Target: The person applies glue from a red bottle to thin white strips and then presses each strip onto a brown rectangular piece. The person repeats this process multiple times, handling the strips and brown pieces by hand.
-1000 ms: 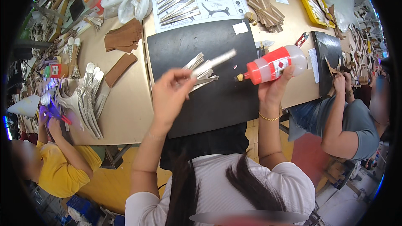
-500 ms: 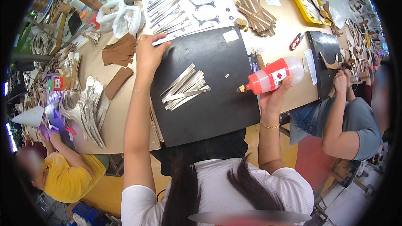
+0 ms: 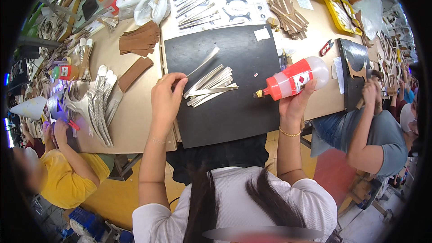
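Between its fingertips, my left hand [image 3: 167, 96] pinches one end of a thin silvery strip [image 3: 203, 62], whose other end points up and away to the right over the black board [image 3: 225, 126]. A loose pile of similar strips [image 3: 211, 87] lies on the board just right of that hand. My right hand [image 3: 295, 99] is wrapped round a red and clear squeeze bottle [image 3: 294, 78], held tilted on its side above the board's right edge. The bottle's dark nozzle, wound with yellow, points left.
Beyond the board, more strips [image 3: 198, 15] lie on a printed sheet [image 3: 245, 9]. Brown leather pieces [image 3: 139, 38] and braided straps [image 3: 96, 108] sit to the left. Red snips [image 3: 326, 47] and a yellow tray [image 3: 330, 9] are at the right. Co-workers sit on both sides.
My left hand has come back toward me from the board's far left corner, bringing a strip over the board. The bottle stays in my right hand, nearly in the same place.
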Available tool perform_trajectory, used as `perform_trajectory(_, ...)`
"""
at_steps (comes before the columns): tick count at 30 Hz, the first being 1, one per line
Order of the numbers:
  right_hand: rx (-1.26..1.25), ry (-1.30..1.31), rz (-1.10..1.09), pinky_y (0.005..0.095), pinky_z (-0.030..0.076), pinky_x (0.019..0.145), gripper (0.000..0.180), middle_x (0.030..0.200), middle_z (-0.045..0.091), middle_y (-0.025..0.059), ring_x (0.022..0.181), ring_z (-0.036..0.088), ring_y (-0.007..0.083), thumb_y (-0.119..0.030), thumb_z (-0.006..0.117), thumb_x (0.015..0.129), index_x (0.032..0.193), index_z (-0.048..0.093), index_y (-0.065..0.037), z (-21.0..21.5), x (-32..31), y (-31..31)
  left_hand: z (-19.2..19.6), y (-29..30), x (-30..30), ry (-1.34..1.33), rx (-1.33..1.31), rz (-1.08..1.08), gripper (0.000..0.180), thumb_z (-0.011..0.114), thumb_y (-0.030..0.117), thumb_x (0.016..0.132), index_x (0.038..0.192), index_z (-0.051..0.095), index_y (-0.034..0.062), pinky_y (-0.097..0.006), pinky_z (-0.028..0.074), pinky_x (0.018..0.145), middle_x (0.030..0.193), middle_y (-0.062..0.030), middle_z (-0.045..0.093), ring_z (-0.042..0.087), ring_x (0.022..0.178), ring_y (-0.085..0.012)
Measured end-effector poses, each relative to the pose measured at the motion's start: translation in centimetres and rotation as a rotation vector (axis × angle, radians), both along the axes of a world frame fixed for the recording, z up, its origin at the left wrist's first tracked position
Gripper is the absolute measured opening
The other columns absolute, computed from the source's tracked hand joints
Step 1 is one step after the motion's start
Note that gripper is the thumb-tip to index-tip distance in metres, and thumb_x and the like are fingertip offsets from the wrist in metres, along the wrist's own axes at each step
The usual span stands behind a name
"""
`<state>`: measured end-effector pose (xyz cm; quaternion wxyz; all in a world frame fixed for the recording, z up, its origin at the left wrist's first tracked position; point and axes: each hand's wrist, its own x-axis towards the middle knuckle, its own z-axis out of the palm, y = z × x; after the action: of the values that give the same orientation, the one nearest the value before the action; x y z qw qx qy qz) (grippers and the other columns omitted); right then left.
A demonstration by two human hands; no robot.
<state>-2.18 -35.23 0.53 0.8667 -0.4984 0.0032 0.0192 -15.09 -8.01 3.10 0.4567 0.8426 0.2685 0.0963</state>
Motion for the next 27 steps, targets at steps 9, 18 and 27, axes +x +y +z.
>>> perform_trajectory(9, -0.113, -0.123, -0.092, 0.0357, 0.052, 0.094, 0.072, 0.117, 0.06, 0.0077, 0.107, 0.061, 0.0186, -0.05, 0.073, 0.085, 0.131, 0.046, -0.002, -0.7, -0.4, -2.0, 0.3, -7.5, -2.9, -0.157, -0.024, -0.19, 0.015, 0.074, 0.002, 0.085, 0.1, 0.075, 0.0017, -0.027, 0.049, 0.059, 0.083, -0.0075, 0.065, 0.061, 0.063, -0.0144)
perform_trajectory(18, -0.347, -0.245, -0.014, 0.0296, 0.051, 0.086, 0.063, 0.109, 0.063, 0.0062, 0.098, 0.061, 0.0141, -0.027, 0.09, 0.074, 0.119, 0.057, 0.001, -1.0, -2.0, -1.1, -0.3, -8.6, -4.0, -0.056, -0.193, -0.093, 0.016, 0.074, 0.005, 0.086, 0.102, 0.076, 0.002, -0.024, 0.046, 0.056, 0.082, -0.0056, 0.066, 0.059, 0.06, -0.0089)
perform_trajectory(27, -0.507, -0.344, 0.027, 0.0295, 0.053, 0.082, 0.055, 0.102, 0.067, 0.0069, 0.091, 0.064, 0.0146, -0.023, 0.091, 0.072, 0.111, 0.062, 0.002, -0.3, -1.5, -0.4, -0.1, -8.6, -4.0, 0.008, -0.338, -0.027, 0.017, 0.074, 0.008, 0.087, 0.103, 0.076, 0.0019, -0.021, 0.044, 0.058, 0.085, -0.0045, 0.066, 0.055, 0.065, -0.007)
